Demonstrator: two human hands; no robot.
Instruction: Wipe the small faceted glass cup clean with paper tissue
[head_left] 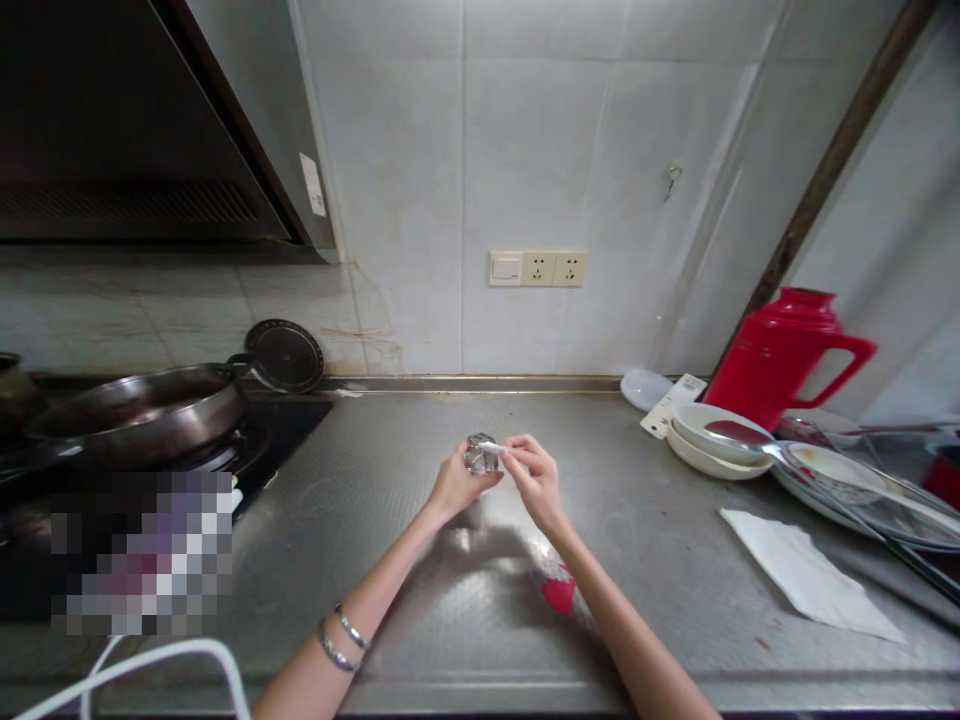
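Observation:
My left hand point(456, 484) holds a small clear glass-like object point(481, 455) above the steel counter point(420, 560). My right hand point(534, 474) pinches a thin white strip point(491, 448) at the object's top, so both hands meet at it. I cannot tell what the strip is. A small red item point(559, 592) lies on the counter under my right forearm, partly hidden. Two metal bangles point(341, 636) circle my left wrist.
A wok point(135, 410) sits on the stove at left, a round lid point(285, 355) leaning behind it. Right: stacked white bowls point(709, 440), plates with chopsticks point(862, 490), a red thermos jug point(787, 350), a white napkin point(806, 570). A white cable point(165, 660) curls at front left.

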